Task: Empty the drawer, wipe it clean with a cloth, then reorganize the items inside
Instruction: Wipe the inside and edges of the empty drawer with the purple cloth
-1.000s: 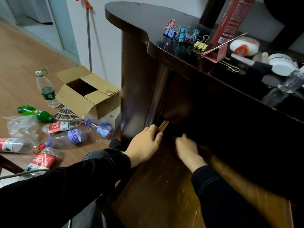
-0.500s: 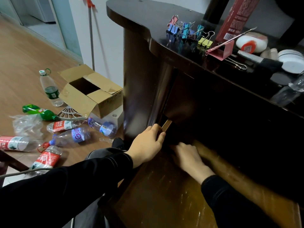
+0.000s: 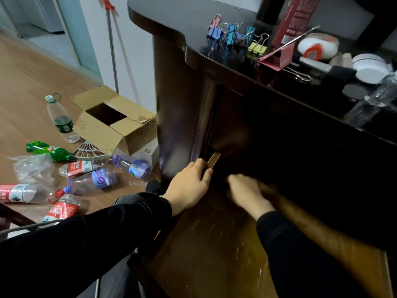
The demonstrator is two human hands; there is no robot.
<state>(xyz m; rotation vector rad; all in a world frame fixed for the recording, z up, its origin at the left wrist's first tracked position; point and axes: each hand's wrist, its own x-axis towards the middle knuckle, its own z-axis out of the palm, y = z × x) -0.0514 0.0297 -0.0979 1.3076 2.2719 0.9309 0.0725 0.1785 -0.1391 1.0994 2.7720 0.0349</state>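
Observation:
The wooden drawer is pulled out of the dark desk, and its scratched brown bottom lies bare. My left hand grips the drawer's left side wall near the back, fingers curled over its top edge. My right hand is inside the drawer at the far end, blurred by motion, with its fingers lost in the shadow under the desk. No cloth shows in it. On the desk top lie small coloured binder clips, a big pink clip, a red carton and white round items.
On the floor to the left stand an open cardboard box and an upright bottle. Several plastic bottles lie scattered beside them. A mop handle leans on the wall.
My right hand has shifted slightly at the back of the drawer and is blurred now. My left hand keeps its grip on the side wall.

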